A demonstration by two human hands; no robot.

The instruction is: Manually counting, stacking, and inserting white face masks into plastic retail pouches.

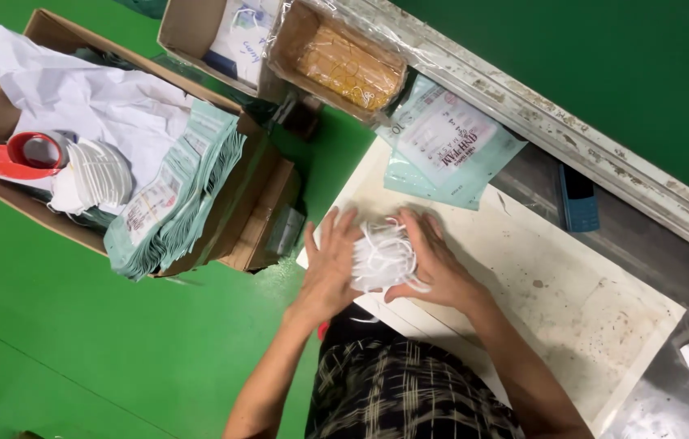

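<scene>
The head camera looks straight down on a person seated at a worn, off-white rectangular work board (556,301), with a dark checked garment (409,390) across the lap. Both bare hands meet near the board's near-left corner, pressed against a small stack of white face masks with thin white ear loops (382,258). The left hand (330,264) lies flat against the stack's left side, fingers spread and pointing away from the body. The right hand (435,262) cups the right side, fingers curled over the top edge, so the stack is clamped between the two palms. Loose loops stick out above and below the hands.

Just beyond the hands, at the board's far edge, lie several pale teal printed plastic pouches (446,146), overlapping one another. Above them sits a small open cardboard box lined with clear film and holding tan rubber bands (344,65); beside that is another open cardboard box with white contents (226,36).

To the left, on the bright green floor (76,341), stands a large open brown carton (255,203). It holds crumpled white paper (84,97), a fanned row of the same teal pouches (178,195), a nested pile of white moulded masks (100,175) and a red tape dispenser (15,156).

A dark blue phone-like handset (578,199) lies on the grey surface right of the board, below a scuffed metal rail (572,130).
</scene>
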